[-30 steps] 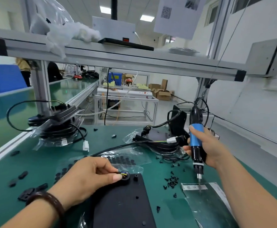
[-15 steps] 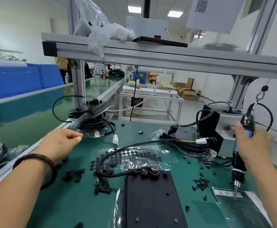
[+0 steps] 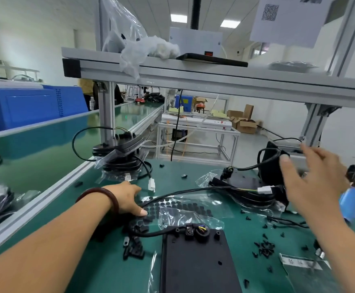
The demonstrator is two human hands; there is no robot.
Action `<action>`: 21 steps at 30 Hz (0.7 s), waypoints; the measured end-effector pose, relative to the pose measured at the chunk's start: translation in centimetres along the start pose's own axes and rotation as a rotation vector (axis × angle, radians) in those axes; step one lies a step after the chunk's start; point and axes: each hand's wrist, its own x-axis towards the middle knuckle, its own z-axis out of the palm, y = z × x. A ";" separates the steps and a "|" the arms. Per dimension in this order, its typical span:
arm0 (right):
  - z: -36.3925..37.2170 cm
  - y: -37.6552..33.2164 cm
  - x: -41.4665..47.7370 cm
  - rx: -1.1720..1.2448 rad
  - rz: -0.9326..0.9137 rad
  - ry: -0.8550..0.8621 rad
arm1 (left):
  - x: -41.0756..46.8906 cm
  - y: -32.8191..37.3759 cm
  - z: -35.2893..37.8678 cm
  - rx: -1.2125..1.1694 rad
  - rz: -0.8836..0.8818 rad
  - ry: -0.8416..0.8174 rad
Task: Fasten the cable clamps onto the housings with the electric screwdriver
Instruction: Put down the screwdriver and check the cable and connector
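Housing point(image 3: 197, 265), black and flat, lies at the middle of the desk's point(image 3: 100, 269) near edge. A cable clamp point(image 3: 190, 231) sits at its far end, where a black cable point(image 3: 151, 233) enters. The left hand point(image 3: 128, 197), with a dark bracelet point(image 3: 115, 203) on its wrist, rests palm down on the desk beyond the housing's left corner. Its thumb lies on a clear bag of round black pads point(image 3: 193, 210), and its fingers are loose, gripping nothing. The right hand point(image 3: 311, 178) is raised over the desk's right side, blurred, fingers spread and empty. The blue electric screwdriver point(image 3: 351, 201) hangs just beside it at the right edge, ungripped. Loose black screws point(image 3: 264, 248) lie scattered to the right of the housing. Bagged housings sit at the far left corner point(image 3: 119, 157) and far right point(image 3: 244, 182).
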 end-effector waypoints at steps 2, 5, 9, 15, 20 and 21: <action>0.6 -2.2 -0.9 0.019 -0.089 -0.087 | 0.1 0.2 -0.2 -0.022 -0.004 -0.009; 2.2 -4.8 -2.2 0.012 -0.213 -0.197 | 0.2 0.7 -0.3 -0.006 -0.027 0.002; 4.7 -7.6 -3.1 0.097 -0.379 -0.348 | 0.7 0.9 -0.3 -0.175 0.021 0.061; 8.6 -11.2 -4.1 0.257 -0.503 -0.692 | 0.2 1.1 0.3 -0.656 0.179 0.238; 10.7 -12.5 -5.0 0.227 -0.501 -0.837 | -0.7 1.5 0.3 -0.748 0.283 0.277; 10.9 -12.5 -5.1 0.222 -0.496 -0.853 | -0.8 1.6 0.2 -0.776 0.292 0.260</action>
